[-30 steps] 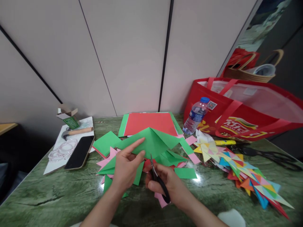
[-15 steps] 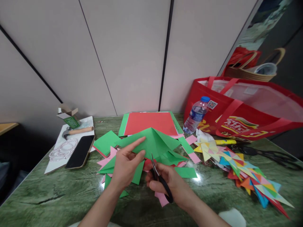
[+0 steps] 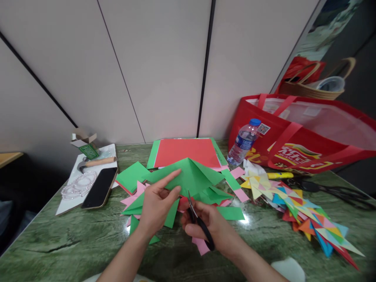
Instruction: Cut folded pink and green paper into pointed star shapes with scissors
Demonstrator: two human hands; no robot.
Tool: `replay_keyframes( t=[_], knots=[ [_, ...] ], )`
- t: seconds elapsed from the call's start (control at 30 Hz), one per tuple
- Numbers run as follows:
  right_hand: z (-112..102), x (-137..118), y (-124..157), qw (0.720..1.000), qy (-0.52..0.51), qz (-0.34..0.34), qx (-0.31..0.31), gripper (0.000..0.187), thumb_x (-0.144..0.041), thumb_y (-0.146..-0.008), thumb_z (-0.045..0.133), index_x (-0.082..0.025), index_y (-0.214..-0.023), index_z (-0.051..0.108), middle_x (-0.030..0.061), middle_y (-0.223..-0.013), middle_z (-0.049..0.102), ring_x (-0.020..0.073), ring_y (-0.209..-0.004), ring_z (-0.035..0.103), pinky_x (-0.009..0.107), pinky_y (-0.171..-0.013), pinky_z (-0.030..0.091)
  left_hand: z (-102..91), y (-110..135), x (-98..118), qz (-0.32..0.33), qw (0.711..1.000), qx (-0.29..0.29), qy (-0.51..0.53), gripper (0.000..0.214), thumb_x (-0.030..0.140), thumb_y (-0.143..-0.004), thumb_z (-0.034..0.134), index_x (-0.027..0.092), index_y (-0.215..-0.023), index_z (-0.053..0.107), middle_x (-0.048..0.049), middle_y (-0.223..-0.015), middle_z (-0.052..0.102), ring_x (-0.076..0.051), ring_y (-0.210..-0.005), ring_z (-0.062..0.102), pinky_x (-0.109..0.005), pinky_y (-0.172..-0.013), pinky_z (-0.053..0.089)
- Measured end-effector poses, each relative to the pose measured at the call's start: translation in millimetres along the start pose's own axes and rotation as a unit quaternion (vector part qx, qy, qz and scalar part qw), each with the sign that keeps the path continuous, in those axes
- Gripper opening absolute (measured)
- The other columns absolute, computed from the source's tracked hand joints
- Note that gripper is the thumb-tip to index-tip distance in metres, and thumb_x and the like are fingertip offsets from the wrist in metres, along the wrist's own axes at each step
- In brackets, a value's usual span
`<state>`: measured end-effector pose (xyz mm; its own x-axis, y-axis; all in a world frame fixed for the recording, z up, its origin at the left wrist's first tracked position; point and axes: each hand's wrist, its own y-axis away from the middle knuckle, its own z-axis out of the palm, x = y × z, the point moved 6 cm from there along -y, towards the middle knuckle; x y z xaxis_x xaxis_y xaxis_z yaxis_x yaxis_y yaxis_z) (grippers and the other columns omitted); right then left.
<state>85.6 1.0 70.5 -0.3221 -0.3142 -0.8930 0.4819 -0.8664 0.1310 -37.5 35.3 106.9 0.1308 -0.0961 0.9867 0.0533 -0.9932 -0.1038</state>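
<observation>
My left hand pinches the lower edge of a folded green paper sheet, index finger stretched along it. Just to its right, my right hand is closed round small black-handled scissors. Their blades point up at the bottom edge of the green sheet. Under the hands lie green and pink paper scraps. Behind the sheet lies a stack of red and green paper squares on the green marble table.
A phone, a bead bracelet, a hammer and a small box lie at the left. A water bottle and red tote bag stand at the right, with folded multicoloured paper stars and large black scissors.
Almost nothing has changed. The scissor blades have risen slightly toward the green sheet's edge, and my view has shifted a little.
</observation>
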Motion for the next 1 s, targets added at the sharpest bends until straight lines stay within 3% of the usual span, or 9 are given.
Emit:
replay_keyframes(
  t=[0.27, 0.6, 1.0],
  knots=[
    [-3, 3, -3, 1.000, -0.003, 0.022, 0.003, 0.044, -0.027, -0.049, 0.083, -0.017, -0.083, 0.057, -0.0023, -0.070, 0.058, 0.0109, -0.061, 0.050, 0.020, -0.054, 0.036, 0.2, 0, 0, -0.001, 1.000, 0.004, 0.012, 0.046, 0.028, -0.071, 0.065, 0.016, -0.116, 0.062, 0.0066, -0.040, 0.039, -0.008, -0.040, 0.032, -0.021, -0.038, 0.024],
    [-5, 5, -4, 1.000, 0.016, 0.019, 0.009, 0.048, -0.030, -0.049, 0.084, -0.013, -0.083, 0.056, -0.0041, -0.063, 0.055, 0.0082, -0.055, 0.046, 0.020, -0.052, 0.035, 2.8, 2, 6, -0.016, 1.000, 0.004, -0.006, 0.048, 0.024, -0.072, 0.063, 0.016, -0.119, 0.059, 0.0089, -0.043, 0.029, -0.006, -0.043, 0.021, -0.021, -0.042, 0.014],
    [-7, 6, -5, 0.999, 0.044, 0.003, 0.030, 0.043, -0.026, -0.051, 0.083, -0.013, -0.082, 0.057, -0.0065, -0.059, 0.051, 0.0066, -0.052, 0.041, 0.018, -0.049, 0.032, 10.4, 4, 8, -0.035, 0.999, -0.001, 0.042, 0.056, 0.020, -0.070, 0.063, 0.014, -0.125, 0.053, 0.0092, -0.046, 0.029, -0.006, -0.046, 0.023, -0.019, -0.044, 0.019]
  ],
)
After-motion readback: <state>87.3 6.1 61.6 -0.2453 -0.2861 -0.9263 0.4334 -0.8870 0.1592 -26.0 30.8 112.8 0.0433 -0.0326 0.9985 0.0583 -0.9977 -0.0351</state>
